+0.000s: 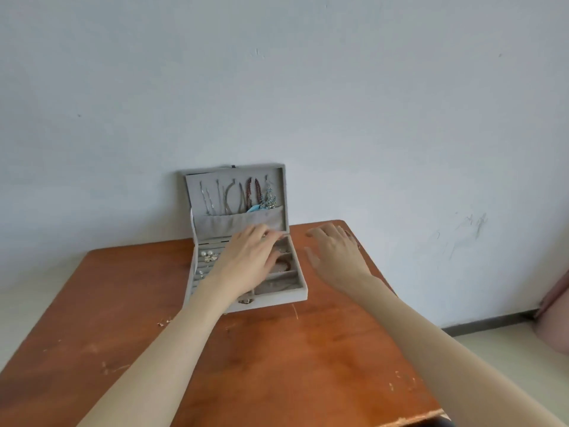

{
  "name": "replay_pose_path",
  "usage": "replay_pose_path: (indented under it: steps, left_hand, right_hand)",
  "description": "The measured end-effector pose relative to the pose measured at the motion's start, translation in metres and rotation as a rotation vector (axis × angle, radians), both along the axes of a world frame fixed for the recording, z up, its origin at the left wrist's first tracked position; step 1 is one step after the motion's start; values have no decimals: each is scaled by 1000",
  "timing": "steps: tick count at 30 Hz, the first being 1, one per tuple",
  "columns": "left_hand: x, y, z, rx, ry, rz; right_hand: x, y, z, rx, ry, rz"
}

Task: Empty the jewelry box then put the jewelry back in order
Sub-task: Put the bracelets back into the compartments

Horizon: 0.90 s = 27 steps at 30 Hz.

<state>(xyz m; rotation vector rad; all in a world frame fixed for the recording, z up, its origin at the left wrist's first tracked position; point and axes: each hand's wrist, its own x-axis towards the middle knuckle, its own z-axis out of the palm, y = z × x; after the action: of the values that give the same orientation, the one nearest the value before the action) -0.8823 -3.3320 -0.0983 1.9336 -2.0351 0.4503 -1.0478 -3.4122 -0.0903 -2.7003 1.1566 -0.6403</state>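
1. While the jewelry box [246,257] stands open at the back of the wooden surface [277,349], its lid leaning against the wall, your left hand [249,260] is already over the tray, reaching toward the small compartments on the right side.
2. Your left fingers [271,234] lie fairly straight over the rear compartment; whether they pinch a piece underneath, you cannot tell from here.
3. Your right hand [335,254] hovers just beside the box's right wall, fingers loose and spread, holding nothing.
4. The left hand is the nearer one to the jewelry: the pieces lie directly below and slightly ahead of its fingers, in compartments stacked front to back.
5. Pearl earrings [207,255] sit in the ring rolls to the left of your wrist, and necklaces [246,195] hang in the lid above a pocket.
6. Judging by this, emptying has barely begun; the upright lid close behind your knuckles limits how far forward you can lift.
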Motion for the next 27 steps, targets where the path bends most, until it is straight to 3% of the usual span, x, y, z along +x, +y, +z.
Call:
replay_pose_path:
  steps: [9,17,20,27]
  left_hand:
    - [65,152,-33,12,83,213]
    - [100,223,-72,22,381,356]
    - [104,229,-77,-68,531,399]
    - [99,198,-75,-78,560,475]
  right_hand:
    - [85,112,-37,-97,26,379]
    - [121,173,-72,-119,-79,526]
    - [127,177,-83,-69,-91,516]
    - [131,176,-89,-147,-134,314]
